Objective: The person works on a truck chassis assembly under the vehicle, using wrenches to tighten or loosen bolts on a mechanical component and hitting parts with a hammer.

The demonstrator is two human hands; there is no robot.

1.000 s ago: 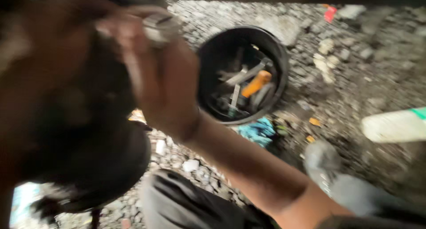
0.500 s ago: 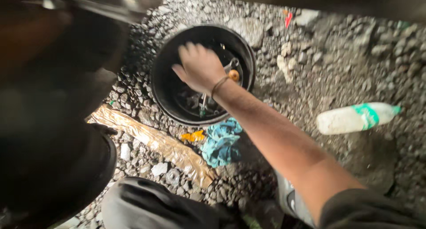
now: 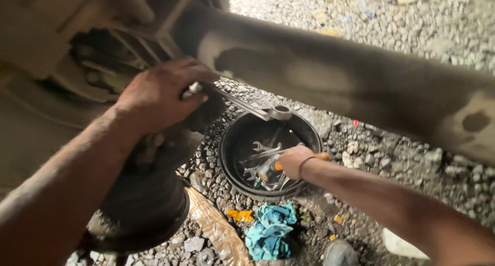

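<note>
My left hand (image 3: pixel 157 93) grips the handle of a metal ring spanner (image 3: pixel 242 105), whose ring end sticks out to the right above a black bucket (image 3: pixel 232 142). The hand sits close under greasy vehicle parts (image 3: pixel 103 65). My right hand (image 3: pixel 294 162) is down inside the bucket, closed around an orange-handled tool (image 3: pixel 322 156) among several loose spanners (image 3: pixel 260 157). A dark band circles the right wrist.
A thick, dirty axle beam (image 3: pixel 361 85) crosses the view above the bucket. A dark round drum (image 3: pixel 139 204) hangs at lower left. On the gravel lie a blue rag (image 3: pixel 268 230), a strip of brown cardboard (image 3: pixel 214 224) and a pale bottle (image 3: pixel 402 243).
The view has lifted toward the underside of the vehicle. My left hand now holds a spanner up near the parts. My right hand stays in the bucket, now closed on the orange-handled tool.
</note>
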